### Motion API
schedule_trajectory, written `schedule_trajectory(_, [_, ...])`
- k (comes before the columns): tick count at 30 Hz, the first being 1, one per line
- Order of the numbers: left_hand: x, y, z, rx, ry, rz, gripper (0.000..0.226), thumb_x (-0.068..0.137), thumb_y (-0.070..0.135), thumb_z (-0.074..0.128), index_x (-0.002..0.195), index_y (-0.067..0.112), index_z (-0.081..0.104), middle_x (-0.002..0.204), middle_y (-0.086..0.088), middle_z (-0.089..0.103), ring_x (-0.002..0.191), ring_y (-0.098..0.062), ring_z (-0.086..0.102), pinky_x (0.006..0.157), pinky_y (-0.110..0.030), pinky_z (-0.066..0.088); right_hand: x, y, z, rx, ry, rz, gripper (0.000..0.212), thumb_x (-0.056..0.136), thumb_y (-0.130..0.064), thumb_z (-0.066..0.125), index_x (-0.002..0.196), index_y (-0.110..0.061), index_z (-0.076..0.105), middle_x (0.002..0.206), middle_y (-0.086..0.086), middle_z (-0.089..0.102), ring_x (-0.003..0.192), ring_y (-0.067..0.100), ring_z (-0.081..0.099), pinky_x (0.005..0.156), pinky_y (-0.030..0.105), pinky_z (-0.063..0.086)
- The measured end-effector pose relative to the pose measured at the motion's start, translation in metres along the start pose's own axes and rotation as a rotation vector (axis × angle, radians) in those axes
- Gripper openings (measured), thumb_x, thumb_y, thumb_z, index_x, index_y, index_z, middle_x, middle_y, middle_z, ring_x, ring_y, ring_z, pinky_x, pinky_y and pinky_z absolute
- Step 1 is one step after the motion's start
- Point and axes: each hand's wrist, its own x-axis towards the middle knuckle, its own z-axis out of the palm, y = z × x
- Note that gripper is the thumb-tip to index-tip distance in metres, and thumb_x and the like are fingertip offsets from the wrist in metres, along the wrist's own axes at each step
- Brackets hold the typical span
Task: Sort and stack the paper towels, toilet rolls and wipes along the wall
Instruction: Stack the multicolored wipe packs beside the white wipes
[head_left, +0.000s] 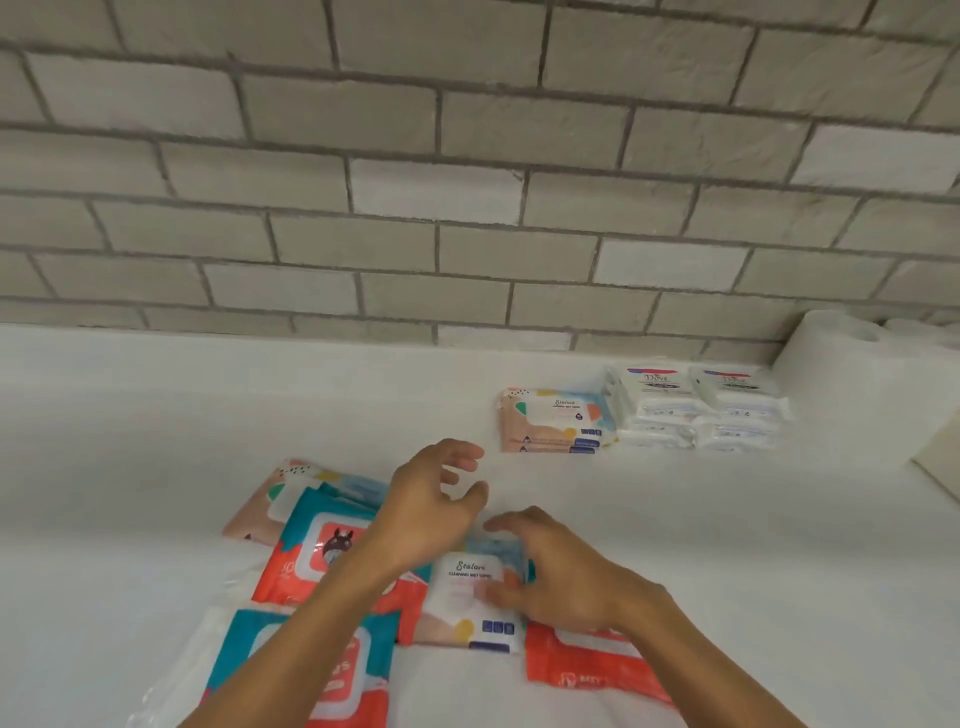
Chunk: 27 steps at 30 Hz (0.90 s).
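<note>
A jumble of wipes packs lies on the white surface (156, 415) in front of me. My right hand (561, 566) grips a pastel wipes pack (467, 597) from its right side, thumb over the far edge and fingers on its top. Just left of it, my left hand (436, 499) hovers over the pile with fingers spread and holds nothing. Around them lie another pastel pack (265, 504), two teal-and-red packs (317, 545) (306, 670) and a red pack (587, 660). Near the wall, a stack of pastel packs (556, 421) sits beside two stacks of white Dove packs (696, 405).
White paper rolls (831, 348) stand against the grey brick wall (467, 197) at the far right, next to the Dove stacks. A beige object (940, 462) juts in at the right edge. Bare white surface stretches along the wall left of the pastel stack.
</note>
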Motion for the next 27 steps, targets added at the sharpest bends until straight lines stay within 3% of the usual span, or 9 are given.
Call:
schedule_trajectory(3, [-0.028,-0.01,-0.009,-0.009,-0.011,0.033,0.029,0.086,0.017,0.069,0.109,0.032,0.064,0.106,0.015,0.065,0.098,-0.004,0.061,0.082,-0.019,0.053,-0.005,-0.004,0.016,-0.067,-0.061,0.015,0.088,0.072,-0.062,0.071,0.145,-0.036,0.029,0.135,-0.005,0.037,0.126,0.019,0.039,0.108,0.037,0.039])
schedule_trajectory(8, [-0.058,-0.034,-0.013,0.062,0.007,0.061,0.031,0.087,0.016,0.07,0.109,0.036,0.06,0.111,0.017,0.062,0.103,-0.001,0.056,0.082,-0.008,0.045,-0.003,-0.003,0.032,-0.207,-0.08,0.077,0.111,0.066,-0.063,0.074,0.152,-0.033,0.01,0.157,0.001,0.013,0.142,0.029,0.014,0.117,0.044,0.02])
schedule_trajectory(12, [-0.07,-0.044,-0.009,0.133,0.008,0.042,0.034,0.087,0.015,0.07,0.113,0.033,0.058,0.116,0.014,0.058,0.109,-0.005,0.054,0.095,-0.025,0.05,0.002,-0.002,0.035,-0.324,-0.034,0.074,0.114,0.061,-0.067,0.075,0.15,-0.027,0.016,0.144,0.001,0.025,0.128,0.025,0.025,0.111,0.04,0.024])
schedule_trajectory(15, [-0.075,-0.05,-0.007,0.165,0.009,0.048,0.035,0.087,0.015,0.069,0.118,0.028,0.058,0.114,0.014,0.054,0.11,-0.006,0.052,0.09,-0.012,0.044,0.007,-0.003,0.034,-0.326,-0.042,0.085,0.118,0.057,-0.067,0.078,0.149,-0.028,0.017,0.134,0.002,0.03,0.121,0.024,0.029,0.108,0.039,0.026])
schedule_trajectory(17, [-0.078,-0.052,-0.008,0.187,0.004,0.043,0.037,0.088,0.017,0.068,0.124,0.024,0.058,0.116,0.014,0.052,0.112,-0.005,0.05,0.088,-0.007,0.037,0.01,-0.005,0.031,-0.312,-0.04,0.08,0.113,0.055,-0.063,0.081,0.145,-0.028,0.023,0.127,0.002,0.033,0.116,0.023,0.032,0.105,0.036,0.03])
schedule_trajectory(22, [-0.082,-0.055,-0.007,0.189,-0.025,0.009,0.042,0.089,0.019,0.067,0.129,0.025,0.055,0.122,0.013,0.052,0.116,-0.006,0.049,0.097,-0.017,0.043,0.018,-0.011,0.017,-0.292,-0.013,0.006,0.085,0.053,-0.049,0.084,0.124,-0.023,0.045,0.112,0.0,0.034,0.102,0.02,0.042,0.092,0.033,0.045])
schedule_trajectory(27, [-0.083,-0.053,-0.005,0.179,-0.029,-0.011,0.046,0.09,0.022,0.068,0.132,0.026,0.051,0.124,0.016,0.047,0.115,-0.004,0.046,0.093,-0.014,0.043,0.019,-0.012,0.001,-0.237,-0.001,-0.049,0.085,0.051,-0.038,0.088,0.123,-0.018,0.047,0.113,-0.001,0.031,0.094,0.017,0.053,0.086,0.028,0.055])
